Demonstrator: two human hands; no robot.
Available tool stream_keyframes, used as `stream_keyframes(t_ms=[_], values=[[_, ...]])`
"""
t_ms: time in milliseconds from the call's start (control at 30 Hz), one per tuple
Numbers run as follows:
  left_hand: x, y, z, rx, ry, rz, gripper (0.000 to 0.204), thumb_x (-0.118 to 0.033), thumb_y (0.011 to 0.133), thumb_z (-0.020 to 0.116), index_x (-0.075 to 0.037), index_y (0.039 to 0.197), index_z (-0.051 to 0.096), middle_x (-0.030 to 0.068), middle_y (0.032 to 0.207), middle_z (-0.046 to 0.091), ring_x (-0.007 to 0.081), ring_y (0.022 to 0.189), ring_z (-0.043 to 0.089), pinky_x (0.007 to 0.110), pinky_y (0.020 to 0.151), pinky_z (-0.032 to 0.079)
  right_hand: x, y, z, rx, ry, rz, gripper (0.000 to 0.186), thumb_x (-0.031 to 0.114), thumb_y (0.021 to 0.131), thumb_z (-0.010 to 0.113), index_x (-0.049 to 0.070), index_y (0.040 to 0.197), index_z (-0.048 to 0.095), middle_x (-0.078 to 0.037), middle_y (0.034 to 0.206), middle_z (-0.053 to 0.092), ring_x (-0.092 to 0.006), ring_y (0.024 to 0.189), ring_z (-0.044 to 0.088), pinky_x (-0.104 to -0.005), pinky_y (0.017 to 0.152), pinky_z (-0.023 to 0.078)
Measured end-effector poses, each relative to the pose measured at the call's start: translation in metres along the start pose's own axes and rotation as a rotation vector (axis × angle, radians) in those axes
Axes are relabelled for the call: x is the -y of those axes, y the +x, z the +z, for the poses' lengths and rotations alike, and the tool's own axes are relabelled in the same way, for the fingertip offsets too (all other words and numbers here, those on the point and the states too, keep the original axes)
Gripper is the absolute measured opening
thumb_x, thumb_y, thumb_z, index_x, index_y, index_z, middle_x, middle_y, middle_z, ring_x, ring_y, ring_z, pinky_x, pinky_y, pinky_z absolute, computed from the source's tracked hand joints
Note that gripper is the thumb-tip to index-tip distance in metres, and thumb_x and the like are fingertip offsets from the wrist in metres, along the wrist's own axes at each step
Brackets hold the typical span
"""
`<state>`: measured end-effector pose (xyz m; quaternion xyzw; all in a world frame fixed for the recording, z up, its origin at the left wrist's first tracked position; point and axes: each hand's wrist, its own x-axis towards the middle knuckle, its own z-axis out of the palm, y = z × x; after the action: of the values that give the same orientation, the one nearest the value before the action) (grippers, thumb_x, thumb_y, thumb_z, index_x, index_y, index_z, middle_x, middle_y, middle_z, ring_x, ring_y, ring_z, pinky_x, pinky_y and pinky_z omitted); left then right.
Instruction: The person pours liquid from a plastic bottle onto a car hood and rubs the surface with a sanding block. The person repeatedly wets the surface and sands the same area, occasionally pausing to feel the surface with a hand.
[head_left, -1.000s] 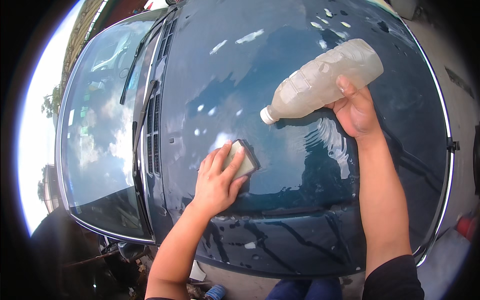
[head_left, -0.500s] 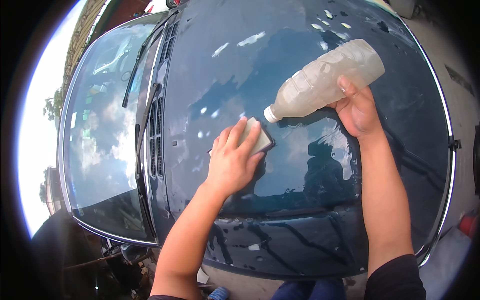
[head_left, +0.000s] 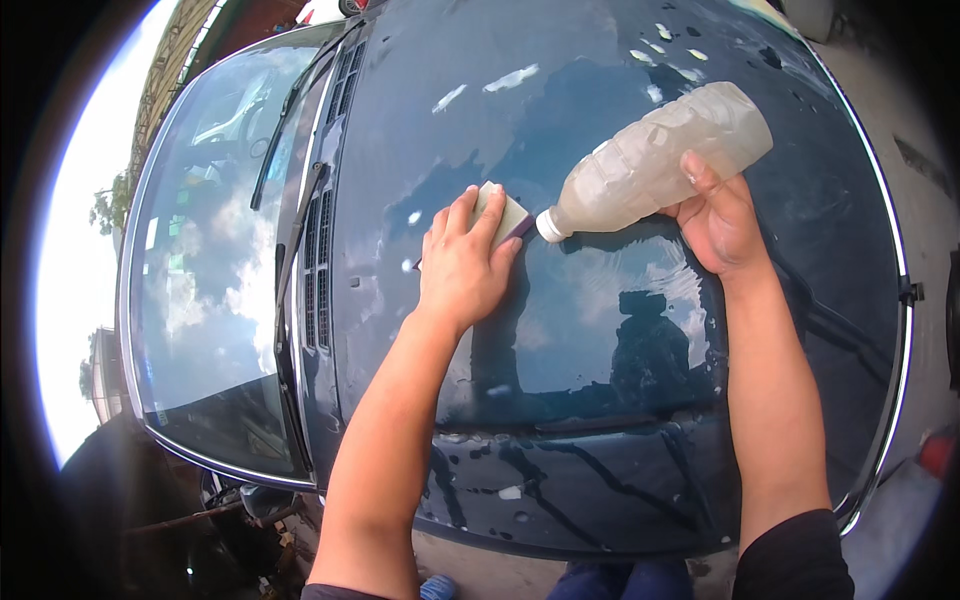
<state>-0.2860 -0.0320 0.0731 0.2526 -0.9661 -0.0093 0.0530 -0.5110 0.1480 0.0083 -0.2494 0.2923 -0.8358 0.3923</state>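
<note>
Up the hood (head_left: 560, 305), away from the near edge, the left hand (head_left: 467, 262) and its scrubbing block (head_left: 511, 221) have travelled since a second ago, ending close to the bottle's mouth; the bottle (head_left: 655, 165) itself has hardly shifted.

From the head camera, the left hand grasps the block, fingers laid over its pale top and the thumb along its near side. The block lies on the dark blue hood, its purple edge just beside the bottle's white cap (head_left: 550, 226).

The right hand (head_left: 725, 222) grips the cloudy plastic bottle near its base, thumb across the near side; the other fingers are mostly hidden behind it. The bottle slants, base up to the right and cap down to the left. Whether it touches the hood, I cannot tell.

Wet, mirror-like patches cover the middle of the hood, with white spots (head_left: 511, 79) beyond. To the left are a dark vent (head_left: 318, 270), wipers (head_left: 283, 310) and the windshield (head_left: 205, 290).
</note>
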Motion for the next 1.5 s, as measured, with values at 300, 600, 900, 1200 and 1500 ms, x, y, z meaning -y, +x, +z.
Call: stream_keyframes(t_ms=[300, 600, 900, 1200, 1500], values=[[0.009, -0.018, -0.007, 0.049, 0.035, 0.039, 0.062, -0.025, 0.093, 0.068, -0.011, 0.15, 0.048, 0.0196, 0.148, 0.047, 0.0404, 0.131, 0.048, 0.046, 0.112, 0.039, 0.004, 0.002, 0.001, -0.003, 0.01, -0.029, 0.046, 0.023, 0.099, 0.064, 0.003, 0.139, 0.05, -0.011, 0.127, 0.063, -0.0257, 0.115, 0.065, -0.0458, 0.094, 0.057], [0.009, -0.053, -0.011, 0.103, 0.004, 0.058, 0.065, -0.025, 0.092, 0.07, -0.012, 0.151, 0.048, 0.0212, 0.149, 0.045, 0.0439, 0.133, 0.046, 0.05, 0.114, 0.037, 0.007, 0.003, -0.008, -0.03, -0.005, -0.015, 0.048, 0.024, 0.099, 0.065, 0.003, 0.139, 0.049, -0.011, 0.127, 0.063, -0.0257, 0.115, 0.065, -0.0452, 0.094, 0.057], [0.003, -0.062, -0.003, 0.073, 0.006, 0.0, 0.066, -0.025, 0.091, 0.07, -0.011, 0.151, 0.047, 0.0218, 0.149, 0.046, 0.0418, 0.131, 0.048, 0.049, 0.112, 0.039, 0.01, -0.002, -0.008, -0.03, -0.016, 0.002, 0.048, 0.025, 0.1, 0.064, 0.003, 0.139, 0.049, -0.011, 0.127, 0.063, -0.0253, 0.116, 0.065, -0.0452, 0.095, 0.057], [0.073, -0.004, 0.004, -0.059, 0.094, -0.212, 0.063, -0.032, 0.095, 0.065, -0.012, 0.151, 0.046, 0.0208, 0.148, 0.048, 0.0404, 0.13, 0.048, 0.047, 0.109, 0.04, 0.002, 0.0, 0.0, 0.028, -0.002, 0.012, 0.048, 0.024, 0.1, 0.064, 0.003, 0.14, 0.048, -0.011, 0.128, 0.062, -0.0259, 0.116, 0.064, -0.0462, 0.095, 0.057], [0.07, -0.041, 0.004, -0.078, 0.115, -0.14, 0.061, -0.033, 0.095, 0.064, -0.009, 0.149, 0.05, 0.0217, 0.144, 0.051, 0.0409, 0.127, 0.052, 0.048, 0.107, 0.042, 0.004, -0.003, -0.002, -0.035, -0.005, 0.017, 0.049, 0.025, 0.1, 0.063, 0.003, 0.141, 0.048, -0.012, 0.13, 0.061, -0.0262, 0.118, 0.063, -0.0456, 0.096, 0.055]])
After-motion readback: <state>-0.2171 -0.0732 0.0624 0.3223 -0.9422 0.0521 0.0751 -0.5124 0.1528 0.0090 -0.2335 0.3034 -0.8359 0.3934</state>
